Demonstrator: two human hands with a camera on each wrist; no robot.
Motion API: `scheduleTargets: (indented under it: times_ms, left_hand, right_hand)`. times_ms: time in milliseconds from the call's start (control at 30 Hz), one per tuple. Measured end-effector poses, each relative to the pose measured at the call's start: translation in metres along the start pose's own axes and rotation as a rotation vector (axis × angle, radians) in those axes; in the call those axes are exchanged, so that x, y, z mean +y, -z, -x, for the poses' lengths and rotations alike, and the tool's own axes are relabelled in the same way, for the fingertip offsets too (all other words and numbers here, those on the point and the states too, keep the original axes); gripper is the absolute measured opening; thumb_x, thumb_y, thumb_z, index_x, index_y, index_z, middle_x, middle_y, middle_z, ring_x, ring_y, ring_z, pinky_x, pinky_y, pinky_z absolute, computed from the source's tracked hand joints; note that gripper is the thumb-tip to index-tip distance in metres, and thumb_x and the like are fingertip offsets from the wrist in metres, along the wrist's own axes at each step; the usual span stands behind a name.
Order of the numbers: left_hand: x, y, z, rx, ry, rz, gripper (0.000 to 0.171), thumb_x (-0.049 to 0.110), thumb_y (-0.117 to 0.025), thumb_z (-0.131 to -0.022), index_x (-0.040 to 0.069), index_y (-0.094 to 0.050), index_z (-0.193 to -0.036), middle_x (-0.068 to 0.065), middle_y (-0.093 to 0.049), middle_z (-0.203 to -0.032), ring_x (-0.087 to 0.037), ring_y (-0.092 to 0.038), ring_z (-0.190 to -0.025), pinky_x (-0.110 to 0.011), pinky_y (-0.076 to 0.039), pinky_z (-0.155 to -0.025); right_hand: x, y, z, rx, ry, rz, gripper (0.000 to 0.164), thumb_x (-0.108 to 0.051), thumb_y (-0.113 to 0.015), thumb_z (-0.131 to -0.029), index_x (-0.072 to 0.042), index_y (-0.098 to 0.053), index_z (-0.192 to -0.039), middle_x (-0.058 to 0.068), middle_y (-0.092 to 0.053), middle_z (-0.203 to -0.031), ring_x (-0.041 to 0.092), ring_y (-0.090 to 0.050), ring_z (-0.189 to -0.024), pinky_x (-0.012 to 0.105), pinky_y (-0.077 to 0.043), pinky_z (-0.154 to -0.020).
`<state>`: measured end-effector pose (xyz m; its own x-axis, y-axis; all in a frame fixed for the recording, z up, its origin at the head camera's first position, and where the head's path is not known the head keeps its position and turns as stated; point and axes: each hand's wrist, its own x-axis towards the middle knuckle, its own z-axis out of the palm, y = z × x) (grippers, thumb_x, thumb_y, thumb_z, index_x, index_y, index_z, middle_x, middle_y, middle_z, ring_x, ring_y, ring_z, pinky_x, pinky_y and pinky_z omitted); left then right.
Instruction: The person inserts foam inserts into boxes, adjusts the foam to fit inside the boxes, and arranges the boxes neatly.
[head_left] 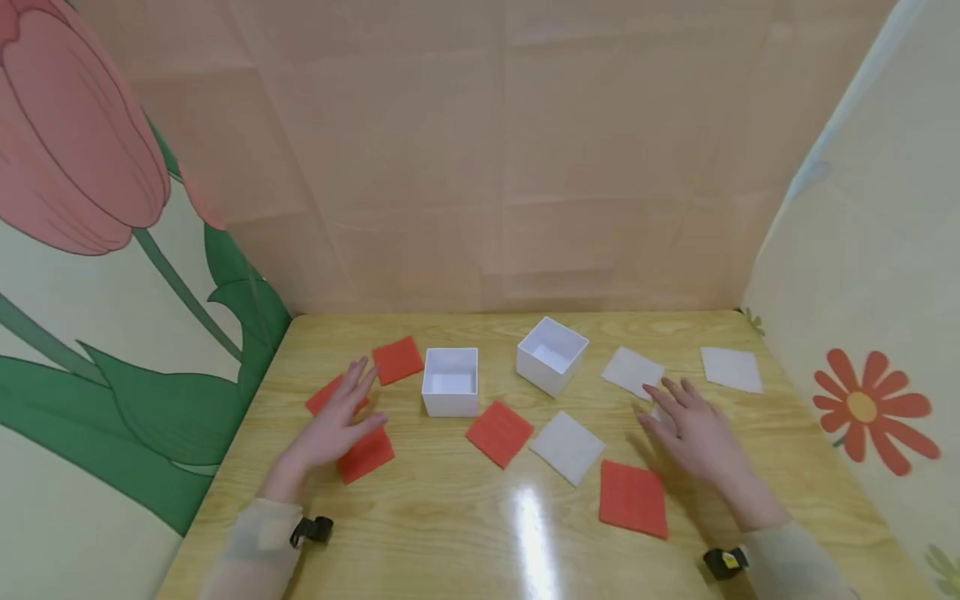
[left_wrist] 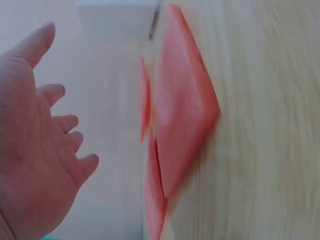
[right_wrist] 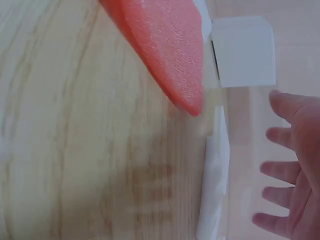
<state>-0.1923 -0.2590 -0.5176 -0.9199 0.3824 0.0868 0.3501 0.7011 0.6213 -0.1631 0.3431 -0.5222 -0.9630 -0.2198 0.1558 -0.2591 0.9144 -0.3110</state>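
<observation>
Right grip (head_left: 696, 429), fingers spread and unloaded, is nearest the partly hidden white square (head_left: 663, 418), which lies beneath its thumb and fingertips. Left grip (head_left: 336, 422), likewise spread, hangs above red squares (head_left: 366, 456) on the bench (head_left: 420, 533).

On the table (head_left: 420, 533), two boxes (head_left: 450, 404) stand side by side, cloths (head_left: 500, 434) left, right and before them.

Wooden table (head_left: 420, 533), creased beige backdrop (head_left: 495, 167), pink tulip print (head_left: 82, 133), red flower print (head_left: 862, 407)

Flower-printed panels (head_left: 862, 267) and a creased backdrop (head_left: 480, 167) around the table (head_left: 420, 533) suggest a booth.
</observation>
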Motion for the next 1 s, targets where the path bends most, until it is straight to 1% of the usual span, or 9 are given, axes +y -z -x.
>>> scheduleTargets:
  times_ms: [67, 200, 300, 400, 500, 600, 733, 900, 1000]
  left_hand:
    - [0.003, -0.003, -0.003, -0.006, 0.013, 0.046, 0.092, 0.048, -0.07, -0.104, 0.025, -0.014, -0.174, -0.007, -0.001, -0.181, -0.036, 0.0, -0.165, -0.069, -0.028, -0.123]
    - [0.01, -0.008, -0.01, -0.008, 0.021, 0.106, 0.096, 0.045, -0.073, -0.103, 0.023, -0.012, -0.174, -0.005, -0.002, -0.181, -0.033, -0.004, -0.165, -0.065, -0.026, -0.125]
    - [0.017, -0.011, -0.016, 0.004, 0.028, 0.138, 0.097, 0.039, -0.075, -0.102, 0.016, -0.012, -0.174, -0.008, -0.007, -0.18, -0.036, -0.01, -0.164, -0.064, -0.024, -0.126]
    - [0.025, -0.013, -0.021, 0.016, 0.064, 0.174, 0.099, 0.039, -0.076, -0.101, 0.018, -0.012, -0.174, -0.009, -0.013, -0.179, -0.039, -0.017, -0.162, -0.065, -0.025, -0.126]
    - [0.033, -0.015, -0.028, 0.027, 0.088, 0.219, 0.101, 0.042, -0.078, -0.099, 0.023, -0.014, -0.174, -0.007, -0.017, -0.178, -0.041, -0.022, -0.16, -0.068, -0.027, -0.124]
    - [0.036, -0.018, -0.035, 0.036, 0.075, 0.27, 0.1, 0.042, -0.079, -0.098, 0.024, -0.017, -0.174, -0.003, -0.02, -0.178, -0.041, -0.027, -0.159, -0.069, -0.029, -0.122]
    - [0.037, -0.023, -0.045, 0.041, 0.038, 0.348, 0.098, 0.036, -0.081, -0.098, 0.023, -0.019, -0.173, 0.002, -0.021, -0.178, -0.037, -0.03, -0.159, -0.064, -0.03, -0.124]
    - [0.035, -0.03, -0.054, 0.031, 0.023, 0.417, 0.098, 0.031, -0.083, -0.097, 0.031, -0.02, -0.173, 0.01, -0.021, -0.176, -0.028, -0.027, -0.16, -0.057, -0.027, -0.127]
    - [0.034, -0.034, -0.058, 0.033, 0.017, 0.448, 0.098, 0.028, -0.083, -0.097, 0.031, -0.022, -0.172, 0.011, -0.022, -0.176, -0.03, -0.026, -0.161, -0.056, -0.025, -0.128]
  right_hand:
    - [0.002, 0.001, 0.001, -0.019, -0.012, -0.047, 0.061, -0.047, -0.063, -0.108, -0.007, -0.057, -0.154, 0.033, -0.045, -0.159, 0.06, -0.033, -0.147, 0.082, -0.033, -0.108]
    - [0.006, 0.004, 0.001, -0.04, -0.041, -0.148, 0.061, -0.044, -0.065, -0.107, -0.005, -0.057, -0.154, 0.031, -0.048, -0.157, 0.059, -0.037, -0.145, 0.08, -0.034, -0.109]
    - [0.011, 0.003, 0.002, -0.012, -0.023, -0.197, 0.059, -0.039, -0.069, -0.106, -0.004, -0.058, -0.152, 0.03, -0.053, -0.153, 0.058, -0.044, -0.14, 0.078, -0.037, -0.108]
    - [0.017, 0.003, 0.001, 0.016, 0.004, -0.224, 0.058, -0.035, -0.074, -0.103, -0.004, -0.06, -0.15, 0.029, -0.057, -0.149, 0.057, -0.049, -0.136, 0.077, -0.039, -0.107]
    - [0.023, 0.003, -0.001, 0.016, 0.014, -0.236, 0.062, -0.036, -0.078, -0.1, -0.004, -0.059, -0.151, 0.029, -0.058, -0.148, 0.057, -0.049, -0.136, 0.077, -0.04, -0.106]
    - [0.027, 0.004, -0.002, 0.0, 0.007, -0.24, 0.069, -0.04, -0.081, -0.098, -0.005, -0.057, -0.152, 0.031, -0.055, -0.15, 0.058, -0.047, -0.137, 0.078, -0.038, -0.106]
    - [0.031, 0.005, -0.004, -0.03, 0.0, -0.239, 0.075, -0.043, -0.083, -0.095, -0.005, -0.055, -0.153, 0.032, -0.053, -0.151, 0.059, -0.045, -0.138, 0.079, -0.037, -0.106]
    - [0.033, 0.007, -0.005, -0.041, 0.003, -0.24, 0.078, -0.042, -0.086, -0.093, -0.003, -0.054, -0.154, 0.031, -0.053, -0.152, 0.058, -0.047, -0.137, 0.077, -0.04, -0.106]
    - [0.035, 0.008, -0.004, -0.048, 0.005, -0.246, 0.08, -0.042, -0.086, -0.092, -0.002, -0.054, -0.154, 0.03, -0.053, -0.153, 0.056, -0.05, -0.136, 0.075, -0.044, -0.104]
